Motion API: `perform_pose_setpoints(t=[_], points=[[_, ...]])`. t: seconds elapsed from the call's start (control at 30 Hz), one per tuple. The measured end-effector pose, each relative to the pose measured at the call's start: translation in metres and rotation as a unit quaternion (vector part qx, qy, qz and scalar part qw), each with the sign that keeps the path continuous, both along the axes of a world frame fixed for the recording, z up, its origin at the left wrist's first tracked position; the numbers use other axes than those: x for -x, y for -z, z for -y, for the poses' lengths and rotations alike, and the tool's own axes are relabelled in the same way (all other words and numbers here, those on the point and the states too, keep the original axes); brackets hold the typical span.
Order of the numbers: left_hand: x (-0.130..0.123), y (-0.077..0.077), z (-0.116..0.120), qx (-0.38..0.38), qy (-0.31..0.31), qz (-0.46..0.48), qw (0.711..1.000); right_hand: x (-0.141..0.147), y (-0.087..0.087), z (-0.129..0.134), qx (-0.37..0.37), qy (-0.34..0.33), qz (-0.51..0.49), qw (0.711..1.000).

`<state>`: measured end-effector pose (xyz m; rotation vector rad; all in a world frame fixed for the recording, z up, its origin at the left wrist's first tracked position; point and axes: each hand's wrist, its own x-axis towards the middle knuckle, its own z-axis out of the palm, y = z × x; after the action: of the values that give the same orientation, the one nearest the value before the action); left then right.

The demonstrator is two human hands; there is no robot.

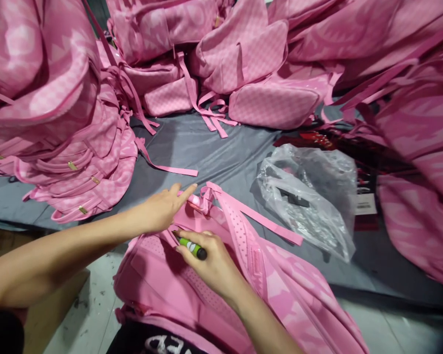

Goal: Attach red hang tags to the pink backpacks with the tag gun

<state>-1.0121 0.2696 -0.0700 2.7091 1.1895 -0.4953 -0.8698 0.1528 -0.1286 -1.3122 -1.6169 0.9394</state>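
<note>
A pink backpack [206, 275] lies tilted at the near edge of the table, its dotted shoulder straps facing up. My right hand [214, 255] is closed around a short green marker [188, 245] with a black end; its far tip is hidden at the backpack's top. My left hand [164, 209] grips the top edge beside the handle, with two fingers stretched out and the others hidden. Just beyond my fingers is a bunched pink loop [208, 194]. A loose pink webbing strap [269, 223] trails right across the cloth.
Stacked pink backpacks [84, 162] stand at the left, with more pink bags [273, 105] along the back and right. A clear plastic bag [310, 196] lies on the grey cloth [214, 152], next to dark tags [365, 201]. A cardboard box [64, 309] sits below left.
</note>
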Motion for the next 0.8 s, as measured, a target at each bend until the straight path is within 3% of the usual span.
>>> perform_pose_setpoints(t=[0.33,0.47,0.8], points=[[0.0029,0.0037,-0.0007,-0.005,0.013,0.020,1.000,0.0009,0.0007,0.0075,-0.064,0.063,0.066,0.994],[0.0055,0.0059,-0.0014,0.000,0.011,0.034,0.999,0.0012,-0.0005,0.0055,-0.044,0.031,0.034,0.998],[0.0075,0.0083,-0.0018,-0.002,0.011,0.047,0.999,0.0013,0.0036,0.0033,-0.058,0.044,0.037,0.997]])
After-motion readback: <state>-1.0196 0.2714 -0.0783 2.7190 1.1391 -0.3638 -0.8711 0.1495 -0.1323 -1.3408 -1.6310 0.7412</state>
